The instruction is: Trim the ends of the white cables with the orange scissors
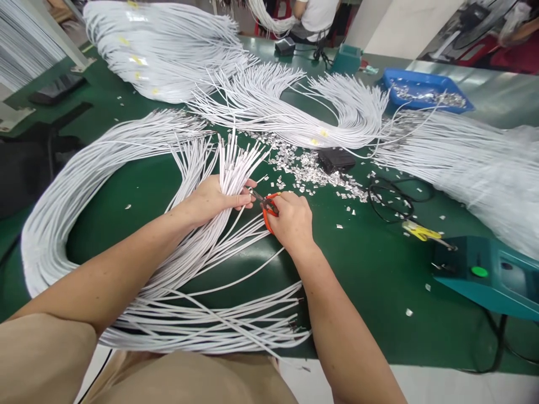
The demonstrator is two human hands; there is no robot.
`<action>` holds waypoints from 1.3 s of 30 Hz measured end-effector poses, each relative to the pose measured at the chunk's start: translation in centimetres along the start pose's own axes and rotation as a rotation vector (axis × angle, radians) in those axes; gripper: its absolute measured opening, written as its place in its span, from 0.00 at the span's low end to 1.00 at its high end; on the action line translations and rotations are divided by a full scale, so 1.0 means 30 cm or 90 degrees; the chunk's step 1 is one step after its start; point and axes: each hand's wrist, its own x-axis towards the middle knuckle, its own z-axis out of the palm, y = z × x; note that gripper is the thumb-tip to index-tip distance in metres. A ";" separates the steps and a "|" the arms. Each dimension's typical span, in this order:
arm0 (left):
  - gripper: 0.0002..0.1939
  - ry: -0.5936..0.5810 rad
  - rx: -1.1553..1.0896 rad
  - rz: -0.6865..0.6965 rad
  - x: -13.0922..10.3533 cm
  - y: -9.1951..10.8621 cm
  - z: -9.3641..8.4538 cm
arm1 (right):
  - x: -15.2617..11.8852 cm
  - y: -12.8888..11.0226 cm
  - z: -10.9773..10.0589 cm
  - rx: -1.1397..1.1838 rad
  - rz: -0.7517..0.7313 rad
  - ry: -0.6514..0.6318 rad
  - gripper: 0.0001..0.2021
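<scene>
My left hand (217, 197) is wrapped round a thick bunch of white cables (236, 163), whose ends fan upward above the fist. Red-handled pliers (269, 209) sit in my right hand (293, 219), their dark jaws pointing left to the left fingertips. At the jaws there is something small that I cannot make out. The held cables run back down to the left into a large curved bundle (46, 224) on the green table. More loose cable ends (261, 325) lie near the table's front edge, below my wrists.
Small silvery pieces (303, 168) are scattered beyond my hands, around a black block (337, 160). Further cable bundles (164, 50) lie at the back. A blue tray (425, 92) holds more pieces. A teal device (488, 275) and yellow-handled tool (421, 230) stand right. A person (318, 19) sits beyond the table.
</scene>
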 end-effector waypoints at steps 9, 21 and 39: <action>0.23 0.003 -0.011 -0.010 -0.004 0.006 0.001 | 0.016 -0.003 -0.023 0.098 0.108 -0.010 0.16; 0.20 -0.068 0.073 -0.016 -0.002 0.006 -0.015 | 0.037 -0.065 -0.036 0.898 0.338 -0.019 0.10; 0.13 -0.014 0.090 0.025 -0.003 0.000 -0.009 | 0.020 -0.030 -0.024 0.251 0.197 -0.117 0.09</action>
